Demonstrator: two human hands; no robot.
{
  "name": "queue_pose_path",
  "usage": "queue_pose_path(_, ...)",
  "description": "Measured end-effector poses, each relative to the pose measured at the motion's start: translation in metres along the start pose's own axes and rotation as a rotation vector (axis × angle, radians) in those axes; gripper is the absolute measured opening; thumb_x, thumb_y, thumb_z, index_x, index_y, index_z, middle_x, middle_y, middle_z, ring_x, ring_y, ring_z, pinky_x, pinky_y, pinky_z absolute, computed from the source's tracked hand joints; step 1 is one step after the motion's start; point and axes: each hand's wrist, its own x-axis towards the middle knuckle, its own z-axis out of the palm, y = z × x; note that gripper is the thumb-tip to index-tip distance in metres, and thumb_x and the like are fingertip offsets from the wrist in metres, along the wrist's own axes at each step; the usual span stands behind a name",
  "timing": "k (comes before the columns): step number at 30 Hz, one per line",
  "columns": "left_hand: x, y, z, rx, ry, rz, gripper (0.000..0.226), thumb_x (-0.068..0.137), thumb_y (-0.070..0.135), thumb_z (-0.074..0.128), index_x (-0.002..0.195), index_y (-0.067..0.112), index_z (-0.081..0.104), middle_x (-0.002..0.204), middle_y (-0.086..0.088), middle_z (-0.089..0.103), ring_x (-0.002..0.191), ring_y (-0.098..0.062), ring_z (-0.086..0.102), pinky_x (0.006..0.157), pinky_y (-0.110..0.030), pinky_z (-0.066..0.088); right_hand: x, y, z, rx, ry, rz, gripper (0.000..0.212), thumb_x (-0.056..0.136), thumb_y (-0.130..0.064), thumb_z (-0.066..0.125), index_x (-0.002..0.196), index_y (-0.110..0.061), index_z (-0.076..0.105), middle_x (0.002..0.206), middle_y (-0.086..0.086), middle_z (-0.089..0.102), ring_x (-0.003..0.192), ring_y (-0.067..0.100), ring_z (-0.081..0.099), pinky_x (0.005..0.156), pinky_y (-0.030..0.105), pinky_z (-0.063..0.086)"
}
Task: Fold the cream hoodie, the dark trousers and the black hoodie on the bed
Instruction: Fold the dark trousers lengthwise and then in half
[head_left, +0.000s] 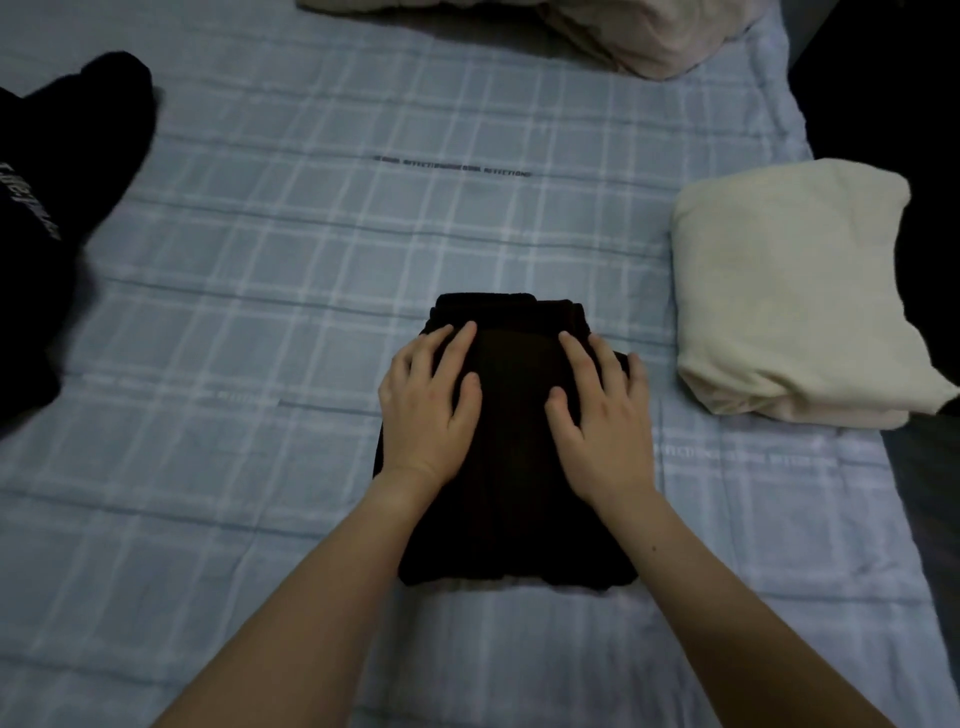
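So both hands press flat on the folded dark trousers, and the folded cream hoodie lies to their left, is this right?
Not quite. In the head view the folded cream hoodie lies to the right of the dark trousers, not the left. The rest holds: the left hand and the right hand both press flat on the folded trousers.

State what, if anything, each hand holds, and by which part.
Nothing is gripped. The left hand and right hand lie flat, fingers straight, pressing the top of the folded dark trousers, one on each side.
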Motion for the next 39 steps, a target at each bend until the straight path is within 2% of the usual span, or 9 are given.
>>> queue_pose_path(9,-0.011,-0.012,-0.013,-0.133,-0.073,0.041,0.052,0.101,0.032,0.031,0.152,0.025,0.035,0.157,-0.002,0.034,0.144,-0.021,0.029,0.118,-0.047,0.026,-0.004,0.015,-0.012,0.247,-0.090,0.004,0.057,0.100,-0.046,0.047,0.153,-0.040,0.029,0.161,-0.011,0.027,0.149,0.017,0.020,0.123,0.043,0.017)
queue_pose_path(14,-0.029,-0.030,-0.031,-0.360,-0.170,0.081,0.065,0.092,0.057,0.043,0.153,0.044,0.023,0.163,0.015,0.011,0.148,-0.003,0.010,0.120,-0.031,0.015,-0.040,0.034,-0.038,0.357,-0.105,0.014,0.072,0.081,-0.068,0.061,0.145,-0.061,0.028,0.158,-0.030,0.020,0.144,-0.003,0.019,0.114,0.023,0.016)
queue_pose_path(17,-0.042,-0.028,-0.037,-0.474,-0.189,-0.126,0.078,0.073,0.072,0.058,0.140,0.067,0.018,0.162,0.015,0.011,0.144,0.001,0.010,0.111,-0.025,0.016,-0.053,0.035,-0.037,0.390,-0.109,0.075,0.073,0.077,-0.074,0.059,0.141,-0.067,0.024,0.158,-0.027,0.019,0.141,-0.005,0.019,0.108,0.016,0.011)
queue_pose_path(23,-0.047,-0.038,-0.046,-0.755,-0.320,-0.266,0.083,0.069,0.070,0.072,0.133,0.074,0.019,0.113,0.063,0.037,0.105,0.033,0.043,0.085,-0.005,0.040,-0.069,0.031,-0.029,0.836,-0.104,0.219,0.070,0.079,-0.057,0.072,0.139,-0.063,0.036,0.151,-0.023,0.035,0.134,-0.006,0.039,0.102,0.020,0.039)
queue_pose_path(26,-0.051,-0.040,-0.051,-0.790,-0.334,-0.269,0.082,0.069,0.070,0.069,0.135,0.072,0.021,0.113,0.061,0.041,0.103,0.031,0.047,0.078,0.000,0.043,-0.073,0.028,-0.027,0.883,-0.129,0.237,0.071,0.080,-0.056,0.070,0.139,-0.065,0.032,0.143,-0.037,0.036,0.122,-0.021,0.042,0.086,0.002,0.044)
queue_pose_path(29,-0.053,-0.031,-0.056,-0.862,-0.349,-0.292,0.075,0.073,0.066,0.069,0.136,0.068,0.027,0.117,0.052,0.048,0.106,0.023,0.052,0.089,-0.015,0.044,-0.073,0.023,-0.038,0.937,-0.147,0.246,0.071,0.083,-0.050,0.071,0.142,-0.061,0.032,0.123,-0.054,0.043,0.114,-0.028,0.044,0.081,-0.003,0.040)
queue_pose_path(31,-0.060,-0.020,-0.060,-0.905,-0.333,-0.299,0.072,0.078,0.058,0.070,0.138,0.062,0.031,0.124,0.044,0.050,0.114,0.016,0.052,0.096,-0.022,0.043,-0.082,0.019,-0.050,0.972,-0.127,0.258,0.073,0.080,-0.047,0.071,0.143,-0.058,0.035,0.118,-0.055,0.047,0.113,-0.026,0.047,0.080,-0.002,0.042)
queue_pose_path(35,-0.110,0.014,-0.060,-0.949,-0.243,-0.257,0.073,0.079,0.044,0.072,0.142,0.048,0.035,0.129,0.041,0.050,0.122,0.013,0.048,0.091,-0.004,0.042,-0.130,0.028,-0.090,0.882,-0.057,0.260,0.070,0.078,-0.047,0.075,0.137,-0.064,0.039,0.128,-0.050,0.046,0.118,-0.023,0.045,0.085,0.006,0.046)
queue_pose_path(39,-0.158,0.066,-0.048,-0.992,-0.286,-0.212,0.074,0.070,0.050,0.070,0.136,0.059,0.037,0.133,0.040,0.048,0.122,0.014,0.049,0.089,0.000,0.040,-0.187,0.057,-0.143,0.743,0.043,0.321,0.075,0.071,-0.047,0.082,0.130,-0.069,0.042,0.125,-0.053,0.044,0.114,-0.027,0.044,0.089,0.021,0.041)
